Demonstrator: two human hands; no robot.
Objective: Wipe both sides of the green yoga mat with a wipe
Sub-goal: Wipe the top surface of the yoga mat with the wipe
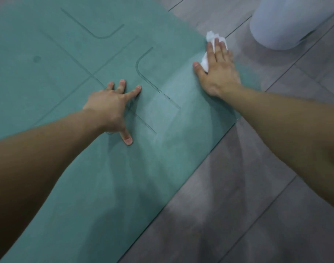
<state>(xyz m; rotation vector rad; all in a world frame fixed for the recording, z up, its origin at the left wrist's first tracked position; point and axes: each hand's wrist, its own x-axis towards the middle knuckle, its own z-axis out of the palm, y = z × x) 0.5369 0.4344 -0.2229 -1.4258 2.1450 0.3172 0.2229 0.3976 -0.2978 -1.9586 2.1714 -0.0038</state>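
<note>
The green yoga mat [48, 73] is laid flat on the grey floor [238, 205] and pressed near its middle by the left hand [109, 109], fingers [122, 83] splayed wide. At the mat's right edge, a white wipe [206, 61] is pinned under the straight, flat fingers of the right hand [219, 71], near a white rounded object [285, 21].

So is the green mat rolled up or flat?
Flat and spread out. The green mat lies unrolled on the floor; the left hand rests flat on it.
</note>
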